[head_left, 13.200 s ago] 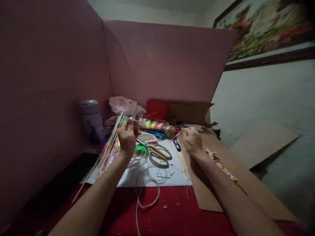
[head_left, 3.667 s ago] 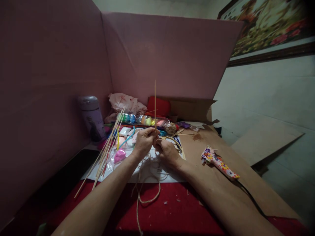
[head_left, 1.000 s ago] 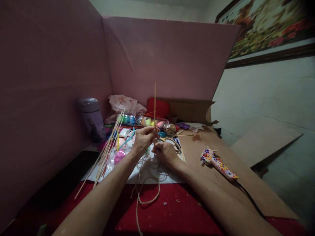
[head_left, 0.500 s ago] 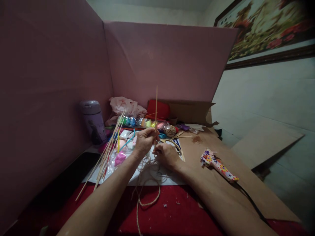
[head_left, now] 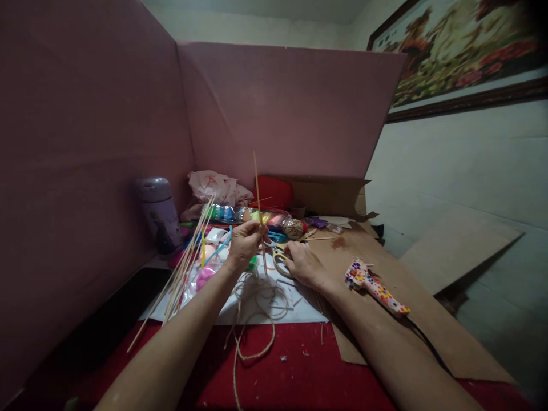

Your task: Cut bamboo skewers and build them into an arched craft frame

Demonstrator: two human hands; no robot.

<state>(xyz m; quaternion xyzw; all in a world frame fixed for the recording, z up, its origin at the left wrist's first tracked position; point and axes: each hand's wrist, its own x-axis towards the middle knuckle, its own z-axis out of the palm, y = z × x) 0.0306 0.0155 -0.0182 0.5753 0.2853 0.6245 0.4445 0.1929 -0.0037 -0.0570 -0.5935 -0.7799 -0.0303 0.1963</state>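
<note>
A thin wooden stick (head_left: 257, 188) stands nearly upright, pinched between the thumb and fingers of my left hand (head_left: 246, 245). My right hand (head_left: 305, 264) is over the scissors (head_left: 280, 265) on the white paper, its fingers curled at the yellow handles. One handle loop shows beside the fingers; the rest is partly covered by the hand. Loose loops of twine (head_left: 257, 357) lie on the paper below the stick and trail over the red cloth. A bundle of similar sticks (head_left: 184, 268) lies to the left of my left arm.
A purple bottle (head_left: 160, 220) stands at the back left beside a dark flat object (head_left: 115, 314). Packs of coloured clay (head_left: 229, 214) and a ball of twine (head_left: 293, 228) line the back. A flower-patterned glue gun (head_left: 377, 288) with a black cord rests on cardboard (head_left: 445, 337) at right.
My right hand has left the lower part of the stick and moved right, onto the scissors. My left hand still holds the stick, which now leans slightly left.
</note>
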